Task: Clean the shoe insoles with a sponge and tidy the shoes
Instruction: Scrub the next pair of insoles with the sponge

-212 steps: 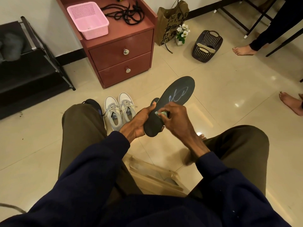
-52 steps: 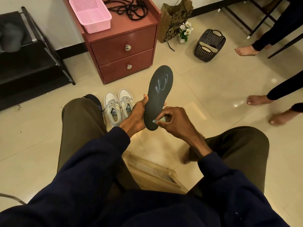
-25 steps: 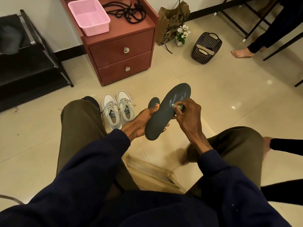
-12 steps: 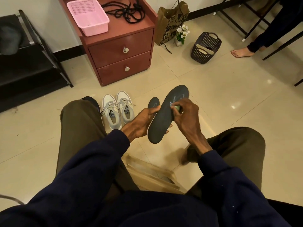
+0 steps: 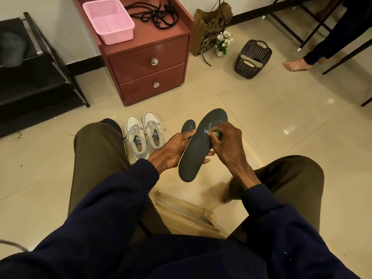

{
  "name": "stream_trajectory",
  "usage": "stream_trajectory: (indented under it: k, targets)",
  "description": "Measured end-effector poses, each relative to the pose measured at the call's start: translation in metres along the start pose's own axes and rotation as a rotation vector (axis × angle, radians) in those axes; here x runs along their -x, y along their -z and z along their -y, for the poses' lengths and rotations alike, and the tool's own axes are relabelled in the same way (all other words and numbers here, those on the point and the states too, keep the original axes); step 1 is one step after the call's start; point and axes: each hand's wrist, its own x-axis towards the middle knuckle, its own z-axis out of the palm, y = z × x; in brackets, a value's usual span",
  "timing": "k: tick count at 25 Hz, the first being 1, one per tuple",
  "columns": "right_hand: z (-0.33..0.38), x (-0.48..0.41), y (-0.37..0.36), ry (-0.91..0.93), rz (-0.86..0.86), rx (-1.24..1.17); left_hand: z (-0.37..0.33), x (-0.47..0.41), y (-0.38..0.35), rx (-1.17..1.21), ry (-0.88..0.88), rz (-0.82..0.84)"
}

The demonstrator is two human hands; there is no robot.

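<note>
- Dark insole [image 5: 201, 146]: held in the air between the knees, toe end pointing far-right, face up with a pale scribble near the toe.
- Handling, my read: light, thin, flexible foam. It will bow under scrub pressure, so support it from below near the spot being rubbed. Grip the edges at mid-length, not the tip.
- Left hand [image 5: 177, 146]: cradles the insole from underneath at mid-length, thumb on the left edge, fingertips showing past the right edge.
- Right hand [image 5: 225, 141]: fingers pinched on a small greenish sponge [image 5: 216, 134], pressed on the scribble.
- Second insole [image 5: 188, 126]: on the floor just beyond the left hand, partly hidden.
- White sneakers [image 5: 144, 133]: a pair side by side on the floor, left of the hands, no insoles visibly inside.
- Dark floor basket [image 5: 252, 59], far right: two pale insole-shaped pieces in it.
- Pink basket [image 5: 109, 21]: on the cabinet [image 5: 149, 57]; black laces [image 5: 155, 15] lie beside it, not inside.
- Paper bag [image 5: 211, 25]: contents hidden.
</note>
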Motion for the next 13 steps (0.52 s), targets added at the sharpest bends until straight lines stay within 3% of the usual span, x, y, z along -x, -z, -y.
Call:
stream_trajectory:
  k: [4,9,11,13]
  targets:
    - [0.024,0.014,-0.015,0.128,0.256,-0.103,-0.003,-0.003,0.001,0.069,-0.069,-0.100]
    - [-0.005,-0.001,-0.003,-0.057,-0.037,0.065,0.003,-0.002,-0.001,-0.029,-0.017,-0.056]
    - [0.004,0.005,-0.004,-0.020,0.010,-0.016,0.002,-0.003,0.000,0.004,-0.010,-0.062]
    - [0.022,0.013,-0.012,0.094,0.169,-0.074,-0.001,-0.004,0.003,0.031,-0.050,-0.117]
